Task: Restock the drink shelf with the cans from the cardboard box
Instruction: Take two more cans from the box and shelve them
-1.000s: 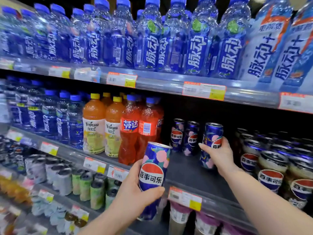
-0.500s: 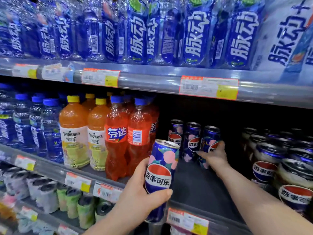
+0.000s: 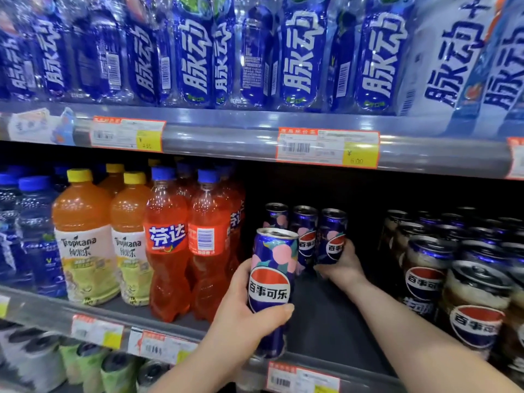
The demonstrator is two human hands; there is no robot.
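My left hand [image 3: 243, 316] grips a tall blue Pepsi can with pink blossoms [image 3: 271, 279], held upright just in front of the middle shelf [image 3: 334, 330]. Deep on that shelf my right hand [image 3: 341, 266] wraps around another such can [image 3: 331, 236], which stands at the right end of a short row with two matching cans [image 3: 304, 231] to its left. The cardboard box is out of view.
Orange Fanta bottles [image 3: 167, 245] and Tropicana bottles [image 3: 85, 239] stand left of the gap. Several dark Pepsi cans [image 3: 425, 276] crowd the right side. Blue water bottles [image 3: 195, 52] fill the upper shelf. Price tags [image 3: 327, 147] line the shelf edges; more cans sit below.
My right hand has pushed its can back into the row beside the other two. The left hand with its can has risen toward the shelf, and the view has moved closer.
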